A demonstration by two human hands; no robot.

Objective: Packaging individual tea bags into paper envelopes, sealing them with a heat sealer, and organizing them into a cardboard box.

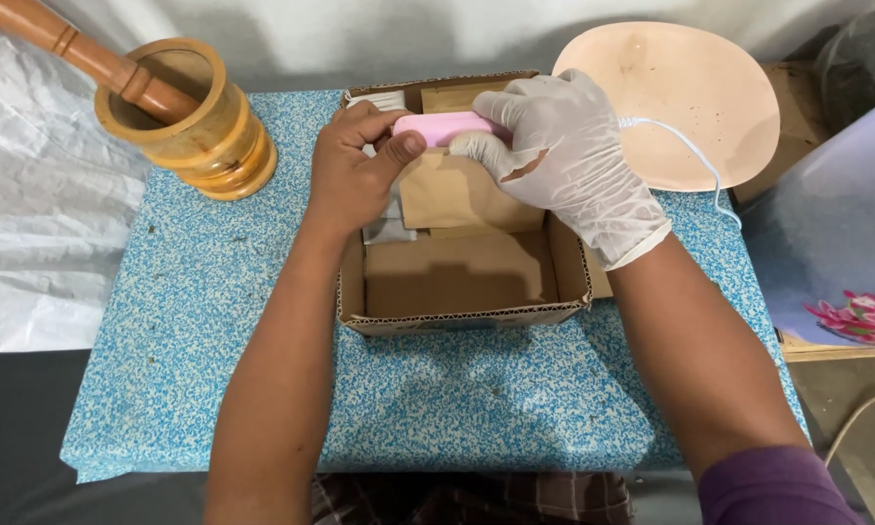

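My left hand (355,170) is bare and my right hand (559,146) wears a white glove. Both grip a small pink bar-shaped device (444,126) held level over an open cardboard box (457,316). A thin white cable (685,146) runs from the device's right end, behind the gloved hand, off to the right. Under the hands a brown paper pouch (452,194) stands in the box, with a white packet (387,228) beside it at the left. The box's near half shows bare cardboard.
The box sits on a blue speckled table cover (214,321). A wooden mortar (199,122) with a long wooden pestle (63,44) stands back left. A round peach-coloured plate (690,87) lies back right. White plastic sheeting (38,214) hangs left; a flowered bag (846,262) is right.
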